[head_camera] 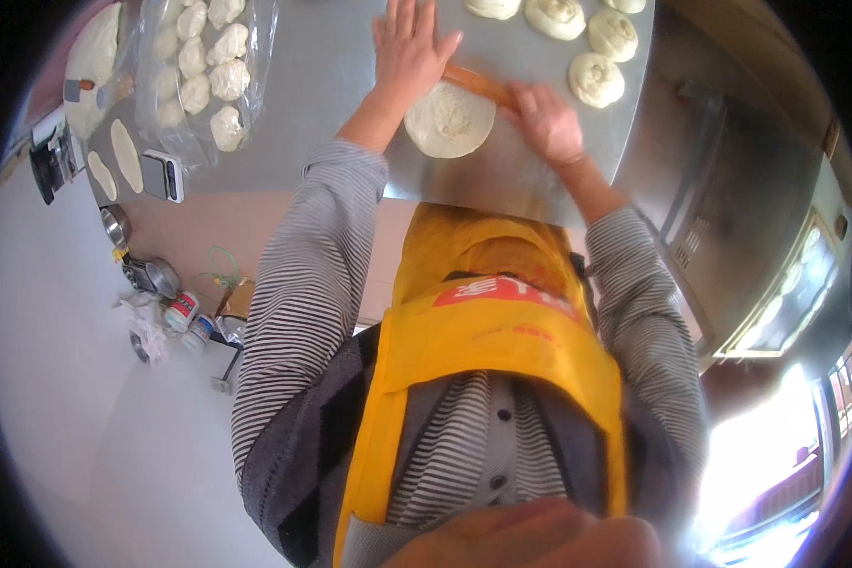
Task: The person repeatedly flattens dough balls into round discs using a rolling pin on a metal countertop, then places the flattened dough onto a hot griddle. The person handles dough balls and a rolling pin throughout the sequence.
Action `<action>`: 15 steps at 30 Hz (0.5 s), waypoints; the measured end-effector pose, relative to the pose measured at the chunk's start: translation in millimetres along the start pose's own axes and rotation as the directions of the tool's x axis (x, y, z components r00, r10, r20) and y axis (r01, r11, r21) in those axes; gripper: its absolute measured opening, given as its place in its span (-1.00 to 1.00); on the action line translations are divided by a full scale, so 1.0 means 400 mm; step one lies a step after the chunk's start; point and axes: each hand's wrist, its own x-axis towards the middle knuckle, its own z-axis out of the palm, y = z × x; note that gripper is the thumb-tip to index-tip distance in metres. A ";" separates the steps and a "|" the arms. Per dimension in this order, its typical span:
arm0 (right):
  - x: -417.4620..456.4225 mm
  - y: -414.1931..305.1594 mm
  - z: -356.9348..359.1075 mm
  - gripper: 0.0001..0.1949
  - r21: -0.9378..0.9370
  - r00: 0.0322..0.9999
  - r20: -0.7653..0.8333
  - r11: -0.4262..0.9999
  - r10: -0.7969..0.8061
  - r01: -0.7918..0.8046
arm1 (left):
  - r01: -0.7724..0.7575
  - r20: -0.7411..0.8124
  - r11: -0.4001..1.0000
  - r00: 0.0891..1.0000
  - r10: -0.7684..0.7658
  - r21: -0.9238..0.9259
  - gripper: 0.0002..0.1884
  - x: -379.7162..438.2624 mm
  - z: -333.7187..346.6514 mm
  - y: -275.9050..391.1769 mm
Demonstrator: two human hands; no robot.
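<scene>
A flattened round of dough (446, 131) lies on the metal work table in front of me, with a rough, swirled patch at its middle. Across its far right edge slants a wooden rolling pin (481, 85). My right hand (550, 126), slightly blurred, grips the pin's near right end. At the pin's other end is my left hand (410, 60), flat with the palm down and the thumb spread. Whether that palm rests on the pin, the dough or the table is hidden.
Several coiled dough pieces (596, 79) sit at the table's right. Bagged dough balls (209, 78) lie to the left, near a digital scale (163, 176), dough strips (126, 156), a large dough sheet (92, 64) and a scraper (78, 89). The metal table's (319, 92) front edge faces my apron.
</scene>
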 end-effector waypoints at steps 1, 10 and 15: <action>-0.020 -0.025 0.008 -0.51 0.024 1.000 -0.029 1.000 0.001 0.000 | -0.009 0.014 1.000 1.000 0.009 -0.008 -0.32 -0.083 0.004 -0.021; 0.050 0.024 0.000 -0.50 0.008 1.000 -0.004 1.000 0.016 -0.016 | 0.026 -0.096 0.999 0.995 -0.024 0.028 -0.37 0.036 0.034 -0.028; -0.064 -0.078 0.019 -0.53 0.149 0.990 0.096 0.982 0.106 -0.120 | -0.012 0.077 1.000 0.997 0.014 -0.023 -0.31 -0.152 -0.009 -0.056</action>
